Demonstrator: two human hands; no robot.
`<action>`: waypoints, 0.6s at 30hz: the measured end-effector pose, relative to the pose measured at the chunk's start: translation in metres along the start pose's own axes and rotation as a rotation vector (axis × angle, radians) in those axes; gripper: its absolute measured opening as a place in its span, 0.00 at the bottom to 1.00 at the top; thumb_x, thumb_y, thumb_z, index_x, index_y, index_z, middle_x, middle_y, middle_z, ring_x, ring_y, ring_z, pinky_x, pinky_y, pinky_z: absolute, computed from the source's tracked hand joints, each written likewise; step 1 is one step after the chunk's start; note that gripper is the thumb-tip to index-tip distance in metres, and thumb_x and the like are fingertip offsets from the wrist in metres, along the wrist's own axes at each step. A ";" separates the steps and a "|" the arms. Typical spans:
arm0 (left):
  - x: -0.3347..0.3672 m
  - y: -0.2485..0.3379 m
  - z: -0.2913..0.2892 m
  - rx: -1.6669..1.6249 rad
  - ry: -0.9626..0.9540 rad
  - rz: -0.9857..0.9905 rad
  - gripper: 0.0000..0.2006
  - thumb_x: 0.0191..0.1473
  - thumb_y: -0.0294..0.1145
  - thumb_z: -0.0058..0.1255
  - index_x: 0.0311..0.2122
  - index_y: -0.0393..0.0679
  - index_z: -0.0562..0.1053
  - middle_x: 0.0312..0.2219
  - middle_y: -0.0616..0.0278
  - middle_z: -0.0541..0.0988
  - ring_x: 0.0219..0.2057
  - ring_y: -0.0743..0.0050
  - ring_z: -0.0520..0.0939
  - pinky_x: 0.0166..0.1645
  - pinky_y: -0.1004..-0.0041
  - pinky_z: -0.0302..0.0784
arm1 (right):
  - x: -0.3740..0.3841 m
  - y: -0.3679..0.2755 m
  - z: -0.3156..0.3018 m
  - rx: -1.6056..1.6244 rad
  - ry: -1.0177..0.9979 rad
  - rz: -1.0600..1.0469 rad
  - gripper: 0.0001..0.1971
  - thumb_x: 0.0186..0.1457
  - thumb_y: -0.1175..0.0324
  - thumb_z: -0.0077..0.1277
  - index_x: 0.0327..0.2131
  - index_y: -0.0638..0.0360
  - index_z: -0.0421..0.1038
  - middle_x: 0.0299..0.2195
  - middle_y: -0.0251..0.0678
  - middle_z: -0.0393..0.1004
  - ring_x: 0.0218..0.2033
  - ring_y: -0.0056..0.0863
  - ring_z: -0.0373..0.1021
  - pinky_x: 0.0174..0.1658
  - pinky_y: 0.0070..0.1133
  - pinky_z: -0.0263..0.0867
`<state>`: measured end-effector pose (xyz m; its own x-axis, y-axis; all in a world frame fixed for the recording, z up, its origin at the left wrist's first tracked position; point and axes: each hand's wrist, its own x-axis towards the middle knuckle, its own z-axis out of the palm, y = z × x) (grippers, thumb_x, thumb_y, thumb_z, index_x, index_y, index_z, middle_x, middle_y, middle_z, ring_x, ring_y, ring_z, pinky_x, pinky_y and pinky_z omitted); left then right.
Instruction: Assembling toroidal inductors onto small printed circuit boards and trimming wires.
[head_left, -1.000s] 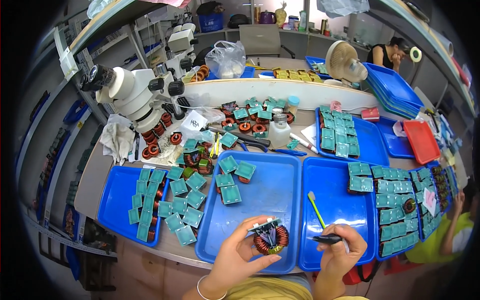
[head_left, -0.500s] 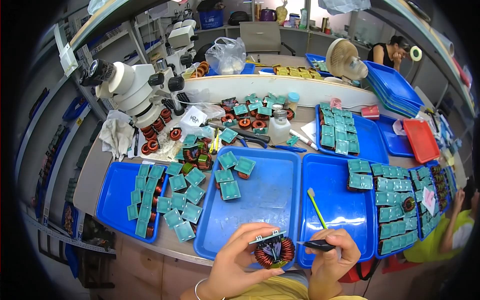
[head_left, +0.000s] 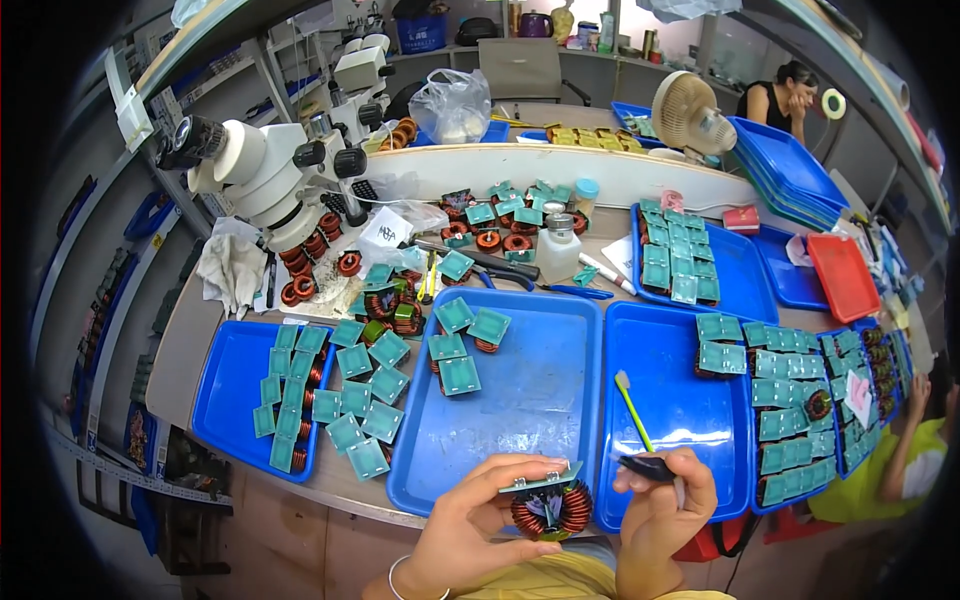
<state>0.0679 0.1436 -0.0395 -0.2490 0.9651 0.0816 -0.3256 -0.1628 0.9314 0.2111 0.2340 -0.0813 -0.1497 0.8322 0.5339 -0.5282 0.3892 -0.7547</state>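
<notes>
Workbench (head_left: 178, 370) at work: one blue tray (head_left: 520, 370) lies just beyond the left fingers (head_left: 500, 473), another tray (head_left: 665, 345) beyond the right fingers (head_left: 690, 472); green-topped coils (head_left: 355, 400) sit left of both, blue-handled pliers (head_left: 580, 292) and a bottle (head_left: 558, 252) farther out.

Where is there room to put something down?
The middle blue tray is bare right of its teal boards, beyond the left hand. The right blue tray has room around the green brush. The left blue tray is free along its left side. More boards crowd the gap between the left and middle trays.
</notes>
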 end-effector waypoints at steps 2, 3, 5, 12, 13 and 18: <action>-0.001 0.000 0.001 -0.054 0.014 -0.026 0.31 0.29 0.15 0.63 0.44 0.32 0.66 0.45 0.49 0.65 0.49 0.60 0.68 0.53 0.66 0.67 | 0.003 0.000 0.006 0.015 -0.077 -0.010 0.25 0.44 0.67 0.58 0.44 0.67 0.62 0.33 0.46 0.67 0.31 0.34 0.71 0.35 0.28 0.69; -0.001 -0.001 0.001 -0.109 0.027 -0.052 0.31 0.29 0.16 0.63 0.45 0.32 0.66 0.45 0.49 0.66 0.50 0.60 0.68 0.53 0.66 0.67 | 0.004 0.000 0.007 0.029 -0.154 -0.021 0.31 0.39 0.68 0.62 0.47 0.68 0.59 0.36 0.46 0.66 0.35 0.35 0.70 0.39 0.29 0.68; 0.001 -0.007 -0.006 -0.121 -0.066 -0.014 0.31 0.33 0.14 0.60 0.48 0.33 0.63 0.47 0.51 0.63 0.51 0.62 0.66 0.54 0.67 0.66 | 0.001 0.003 0.002 -0.016 -0.221 -0.002 0.37 0.34 0.69 0.65 0.49 0.69 0.57 0.39 0.46 0.64 0.39 0.36 0.69 0.42 0.29 0.65; -0.002 -0.014 -0.006 -0.322 -0.140 -0.057 0.33 0.36 0.13 0.57 0.51 0.35 0.60 0.50 0.53 0.62 0.53 0.64 0.63 0.57 0.66 0.58 | 0.001 0.001 0.001 -0.150 -0.347 -0.024 0.45 0.29 0.73 0.67 0.52 0.67 0.51 0.43 0.45 0.60 0.42 0.37 0.67 0.45 0.30 0.64; -0.002 -0.015 -0.004 -0.321 -0.142 -0.057 0.33 0.36 0.13 0.57 0.51 0.35 0.60 0.50 0.53 0.62 0.53 0.64 0.63 0.57 0.66 0.58 | 0.001 0.000 0.003 -0.091 -0.329 -0.047 0.45 0.29 0.75 0.67 0.53 0.66 0.50 0.43 0.45 0.59 0.42 0.38 0.67 0.45 0.31 0.64; -0.001 -0.023 -0.006 -0.231 -0.092 -0.030 0.34 0.31 0.20 0.65 0.47 0.33 0.63 0.47 0.48 0.64 0.51 0.60 0.66 0.55 0.64 0.62 | -0.001 0.000 0.001 -0.113 -0.317 -0.067 0.47 0.28 0.75 0.67 0.54 0.62 0.48 0.43 0.43 0.61 0.41 0.38 0.67 0.43 0.32 0.65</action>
<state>0.0703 0.1457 -0.0627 -0.1549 0.9832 0.0969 -0.5342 -0.1658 0.8290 0.2109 0.2330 -0.0811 -0.3789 0.6461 0.6625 -0.4523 0.4952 -0.7417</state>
